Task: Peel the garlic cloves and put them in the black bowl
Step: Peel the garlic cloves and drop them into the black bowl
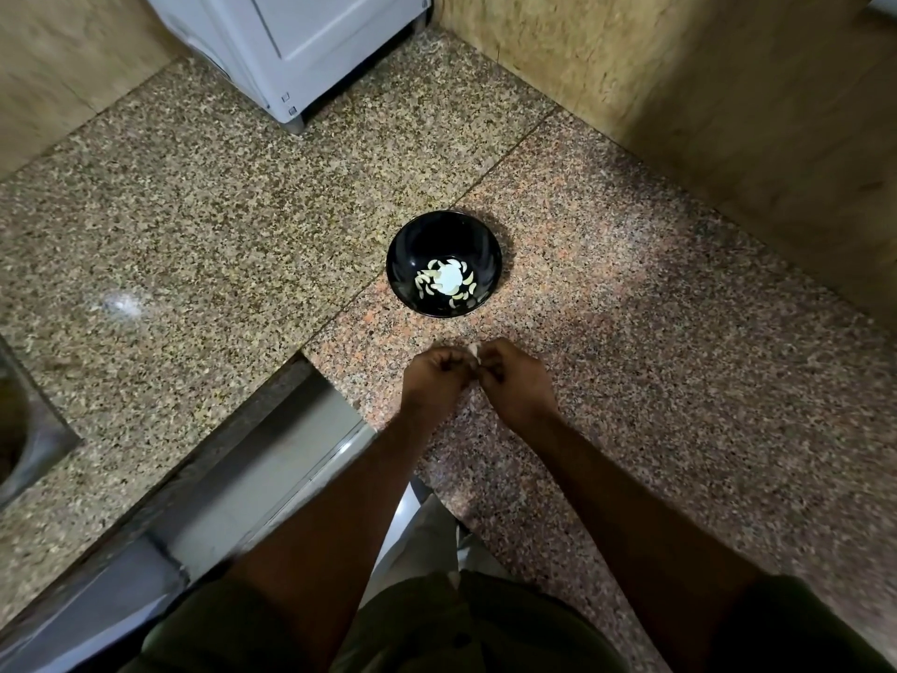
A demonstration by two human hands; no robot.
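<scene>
**Garlic clove held between two hands, bowl beyond**

Olive-green garment (pixel 437 629): lower edge, nearest the camera. Left hand (pixel 437 374) and right hand (pixel 514 381): knuckles touching, fingers curled, both pinching one garlic clove (pixel 474 352) that shows pale between the fingertips. Black bowl (pixel 480 245): on the granite counter (pixel 655 381), near the hands at their 12 o'clock, apart from them. Peeled cloves (pixel 468 279): inside the bowl, ringed around a white patch at its bottom. White appliance (pixel 301 46): at 11 o'clock from the bowl, well apart. Steel sink (pixel 19 429): at 9 o'clock of the hands, at the frame's edge.
</scene>
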